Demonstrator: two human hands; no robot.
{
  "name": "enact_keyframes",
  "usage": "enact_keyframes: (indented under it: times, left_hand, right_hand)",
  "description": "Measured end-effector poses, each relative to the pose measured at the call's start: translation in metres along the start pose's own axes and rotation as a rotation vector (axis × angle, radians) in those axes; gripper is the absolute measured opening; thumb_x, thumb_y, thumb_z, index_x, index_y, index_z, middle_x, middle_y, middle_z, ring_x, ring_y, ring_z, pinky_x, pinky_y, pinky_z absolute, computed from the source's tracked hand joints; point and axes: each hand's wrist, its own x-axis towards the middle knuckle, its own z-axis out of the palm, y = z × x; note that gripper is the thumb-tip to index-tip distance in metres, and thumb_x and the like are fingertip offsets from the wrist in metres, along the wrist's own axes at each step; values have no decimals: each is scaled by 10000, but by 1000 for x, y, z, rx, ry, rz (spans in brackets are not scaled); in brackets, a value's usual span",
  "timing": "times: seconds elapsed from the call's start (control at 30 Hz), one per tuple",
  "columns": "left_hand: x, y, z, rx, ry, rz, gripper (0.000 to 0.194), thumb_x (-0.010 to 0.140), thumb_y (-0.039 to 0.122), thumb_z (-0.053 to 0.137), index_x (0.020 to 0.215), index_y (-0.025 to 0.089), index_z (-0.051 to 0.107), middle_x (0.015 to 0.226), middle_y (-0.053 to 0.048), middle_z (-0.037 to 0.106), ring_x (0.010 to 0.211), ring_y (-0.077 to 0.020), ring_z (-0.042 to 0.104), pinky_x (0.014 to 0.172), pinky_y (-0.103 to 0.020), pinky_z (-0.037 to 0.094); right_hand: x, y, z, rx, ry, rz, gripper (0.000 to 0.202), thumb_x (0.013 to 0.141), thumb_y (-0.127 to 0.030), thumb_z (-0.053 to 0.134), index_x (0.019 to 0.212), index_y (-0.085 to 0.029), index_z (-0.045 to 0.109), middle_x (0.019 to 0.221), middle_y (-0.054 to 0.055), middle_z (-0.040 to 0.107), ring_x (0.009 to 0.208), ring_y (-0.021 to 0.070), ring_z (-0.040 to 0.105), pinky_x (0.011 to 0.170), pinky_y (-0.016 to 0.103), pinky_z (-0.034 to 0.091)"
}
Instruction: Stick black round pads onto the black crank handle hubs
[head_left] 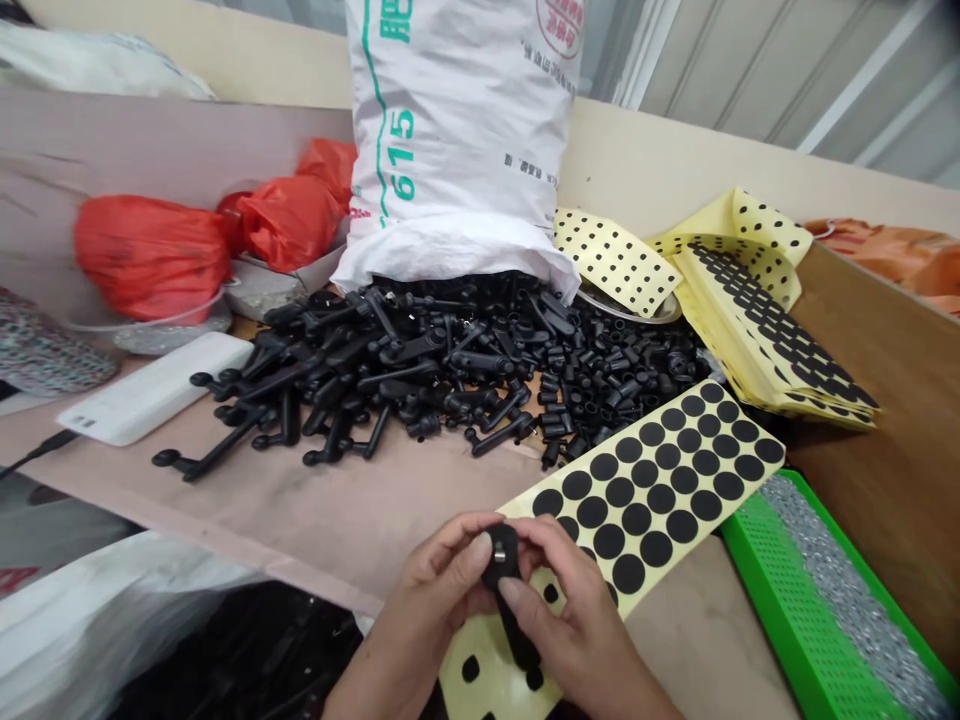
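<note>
Between my two hands is a black plastic crank handle (pixel 511 630), its wider end up and a small metal piece showing in it. My left hand (pixel 442 580) pinches the upper end from the left, thumb on its face. From the right, my right hand (pixel 566 600) grips it too, thumb pressed on the front. Beneath the hands lies a yellow sheet of round black stickers (pixel 660 490), with smaller black dots at its near end. Beyond it spreads a pile of black crank handles (pixel 405 370), beside many small black cylindrical caps (pixel 615 370).
A white woven sack (pixel 465 130) stands open-mouthed behind the pile. At right are a green basket of small metal parts (pixel 780 600) and stacked yellow sticker sheets (pixel 765 340). Red plastic bags (pixel 154 255) and a white power bank-like block (pixel 157 385) sit at left.
</note>
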Motion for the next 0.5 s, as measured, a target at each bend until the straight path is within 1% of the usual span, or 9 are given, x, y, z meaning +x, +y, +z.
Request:
enact_keyframes:
  times: [0.1, 0.2, 0.27, 0.33, 0.43, 0.5]
  left_hand:
    - [-1, 0, -4, 39, 2, -24, 209, 824, 242, 595, 1021, 190, 638, 984, -69, 675, 891, -198, 619, 769, -292, 492]
    - [-2, -2, -4, 45, 4, -48, 330, 777, 205, 636, 1105, 224, 603, 1052, -62, 662, 962, -218, 609, 835, -314, 467]
    - [-3, -2, -4, 85, 32, -28, 326, 758, 195, 648, 1079, 239, 610, 1032, -44, 669, 925, -196, 615, 812, -280, 463]
    - [-3, 0, -3, 168, 52, 19, 274, 746, 184, 648, 1016, 229, 634, 963, -29, 681, 870, -172, 613, 761, -238, 462]
    - [-2, 8, -4, 330, 38, 44, 219, 727, 213, 655, 946, 204, 658, 824, -21, 673, 790, -170, 603, 678, -219, 457]
    - [1, 13, -5, 416, 25, 43, 187, 712, 255, 673, 889, 197, 653, 768, -12, 647, 678, -148, 579, 590, -208, 436]
  right_hand:
    - [2, 2, -2, 49, -3, 51, 346, 795, -138, 531, 1125, -240, 547, 969, 33, 556, 845, 168, 552, 768, 268, 456]
    - [3, 4, -2, 150, 4, 126, 291, 806, -192, 537, 1092, -232, 573, 939, 39, 565, 819, 172, 559, 744, 282, 470]
    - [2, 5, -2, 236, -6, 167, 282, 821, -236, 540, 1102, -233, 566, 931, 43, 581, 814, 175, 566, 745, 294, 473]
    - [2, 5, -3, 329, -29, 189, 273, 833, -274, 539, 1102, -231, 561, 921, 45, 596, 815, 177, 571, 756, 304, 472]
    - [2, 5, -7, 410, -37, 228, 234, 814, -320, 577, 1022, -214, 594, 865, 33, 590, 796, 167, 561, 736, 285, 461]
    - [3, 4, -10, 440, -23, 283, 226, 793, -341, 609, 978, -211, 608, 833, 20, 575, 780, 155, 545, 705, 259, 447]
